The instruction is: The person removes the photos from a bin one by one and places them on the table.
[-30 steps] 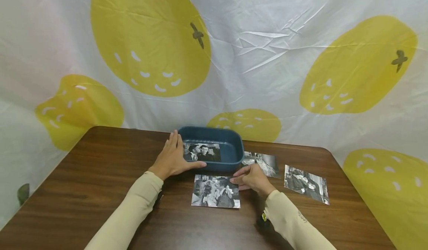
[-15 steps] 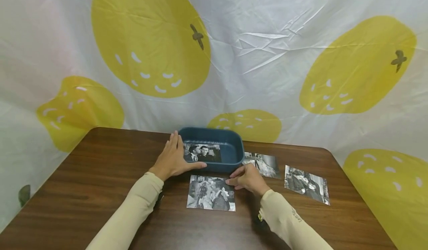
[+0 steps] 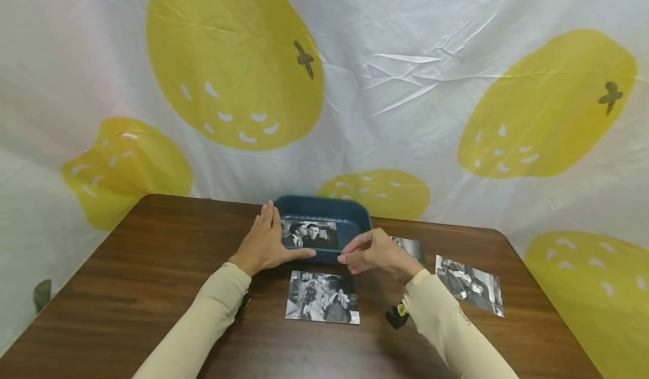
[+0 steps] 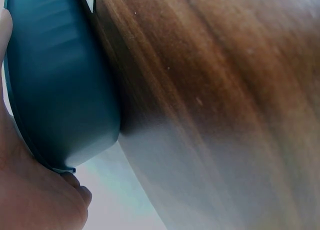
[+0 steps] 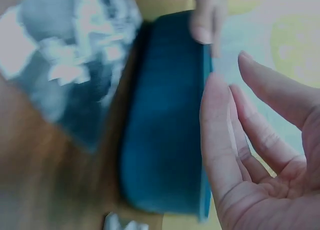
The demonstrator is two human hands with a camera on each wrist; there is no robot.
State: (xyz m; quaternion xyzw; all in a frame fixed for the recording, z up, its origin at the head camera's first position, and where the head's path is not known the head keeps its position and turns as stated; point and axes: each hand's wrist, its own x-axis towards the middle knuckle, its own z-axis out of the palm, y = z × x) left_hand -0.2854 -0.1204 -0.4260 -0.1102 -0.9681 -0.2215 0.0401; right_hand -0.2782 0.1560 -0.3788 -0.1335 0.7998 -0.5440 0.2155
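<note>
My left hand (image 3: 263,241) rests on the left end of a dark blue rectangular dish (image 3: 324,200), its fingers straight along the side and its thumb lying on the front rim. Inside the dish lies a black-and-white photo (image 3: 310,234) of two people. At the front rim, my right hand (image 3: 380,252) has its fingertips close to the edge, and the right wrist view shows a gap between thumb and fingers, with nothing held. Another photo (image 3: 323,297) lies on the table just in front of the dish. In the left wrist view the dish's outer wall (image 4: 65,85) fills the left side.
Partly behind my right hand is a photo (image 3: 412,248) beside the dish. Another photo (image 3: 470,284) lies farther right on the brown wooden table (image 3: 152,277). A white cloth (image 3: 385,108) printed with yellow fruit hangs behind the table.
My right hand moved the front photo slightly left, released it and rose to the dish's front rim. The left hand has stayed on the dish.
</note>
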